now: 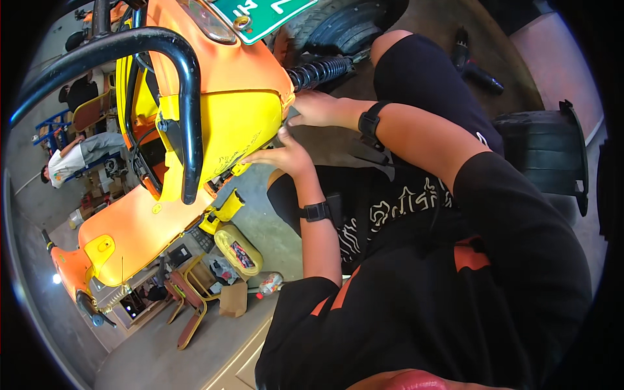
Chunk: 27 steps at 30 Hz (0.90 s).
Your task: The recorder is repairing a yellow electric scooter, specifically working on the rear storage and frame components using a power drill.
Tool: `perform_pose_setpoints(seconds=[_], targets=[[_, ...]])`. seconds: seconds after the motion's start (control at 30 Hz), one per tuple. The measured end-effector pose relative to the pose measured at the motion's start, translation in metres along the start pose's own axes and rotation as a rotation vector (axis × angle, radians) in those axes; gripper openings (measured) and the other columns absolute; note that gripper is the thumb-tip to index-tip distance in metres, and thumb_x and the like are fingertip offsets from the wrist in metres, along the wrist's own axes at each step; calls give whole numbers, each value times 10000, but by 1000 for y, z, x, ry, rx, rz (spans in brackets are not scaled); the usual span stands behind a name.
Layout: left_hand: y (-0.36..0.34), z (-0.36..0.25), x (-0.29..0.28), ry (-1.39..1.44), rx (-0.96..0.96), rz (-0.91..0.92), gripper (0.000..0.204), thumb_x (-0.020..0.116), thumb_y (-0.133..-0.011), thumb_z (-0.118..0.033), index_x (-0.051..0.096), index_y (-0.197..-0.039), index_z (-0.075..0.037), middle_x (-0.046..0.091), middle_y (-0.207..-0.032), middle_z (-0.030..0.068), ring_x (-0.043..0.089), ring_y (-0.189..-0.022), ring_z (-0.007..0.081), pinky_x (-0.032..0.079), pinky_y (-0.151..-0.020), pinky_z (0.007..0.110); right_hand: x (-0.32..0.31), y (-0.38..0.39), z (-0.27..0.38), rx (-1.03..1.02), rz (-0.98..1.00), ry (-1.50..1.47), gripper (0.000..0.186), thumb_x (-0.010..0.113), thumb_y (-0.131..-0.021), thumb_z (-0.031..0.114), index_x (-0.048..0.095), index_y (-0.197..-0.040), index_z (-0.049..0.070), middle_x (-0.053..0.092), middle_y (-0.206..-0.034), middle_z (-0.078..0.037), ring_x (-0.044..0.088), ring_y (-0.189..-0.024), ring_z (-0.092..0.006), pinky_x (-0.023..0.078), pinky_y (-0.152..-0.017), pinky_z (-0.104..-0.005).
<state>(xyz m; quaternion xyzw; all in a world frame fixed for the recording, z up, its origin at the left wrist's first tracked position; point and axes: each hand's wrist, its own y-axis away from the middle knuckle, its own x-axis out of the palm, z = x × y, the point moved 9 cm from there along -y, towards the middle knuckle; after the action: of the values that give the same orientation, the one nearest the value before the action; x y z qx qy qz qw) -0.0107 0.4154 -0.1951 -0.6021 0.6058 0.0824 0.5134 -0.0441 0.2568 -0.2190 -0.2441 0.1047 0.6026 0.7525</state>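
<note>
My left hand (pixel 286 158) lies against the lower edge of a yellow side panel (pixel 244 123) on an orange and yellow scooter. Its thumb and fingers are spread apart. My right hand (pixel 316 108) is at the panel's rear corner, just below the black coil shock absorber (pixel 322 71); its fingertips are partly hidden, and I cannot tell whether they grip the edge. The panel sits under an orange tail cover (pixel 227 62). A black tubular grab rail (pixel 188 97) curves across the panel's front part. Both wrists wear black straps.
A wheel (pixel 344 29) and green plate (pixel 263 16) are at the top. A black power drill (pixel 478 68) lies on the floor, with a black bucket (pixel 543 153) to the right. A yellow container (pixel 239 250), bottle (pixel 270 285) and chairs (pixel 195 292) stand lower left. Another person (pixel 81 156) is farther off.
</note>
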Motion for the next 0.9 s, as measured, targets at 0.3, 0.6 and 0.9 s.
perform_pose_setpoints(seconds=[0.3, 0.6, 0.9], targets=[[-1, 11, 10, -124, 88, -96, 1306, 675, -853, -548, -272, -1376, 183, -136, -1426, 527, -44, -1389, 632, 44, -1164, 592, 12, -6, -6, 153, -81, 60, 644, 759, -785, 301, 500, -1289, -4, 591, -1220, -249, 570, -1172, -381, 469, -984, -450], [3, 56, 30, 612, -451, 128, 1238, 775, -836, -173, -279, -1402, 143, 236, -1521, 316, 377, -1368, 354, 288, -1159, 416, 4, -8, 3, 113, -107, -38, 497, 748, -770, 241, 594, -1198, 42, 636, -1154, -209, 608, -1106, -363, 486, -955, -441], [4, 44, 32, 643, -431, 93, 1179, 726, -877, -163, -288, -1411, 118, 273, -1511, 293, 395, -1351, 342, 304, -1150, 398, 18, -10, -3, 97, -195, -275, 545, 788, -727, 241, 595, -1203, 57, 618, -1191, -206, 600, -1107, -366, 486, -951, -443]])
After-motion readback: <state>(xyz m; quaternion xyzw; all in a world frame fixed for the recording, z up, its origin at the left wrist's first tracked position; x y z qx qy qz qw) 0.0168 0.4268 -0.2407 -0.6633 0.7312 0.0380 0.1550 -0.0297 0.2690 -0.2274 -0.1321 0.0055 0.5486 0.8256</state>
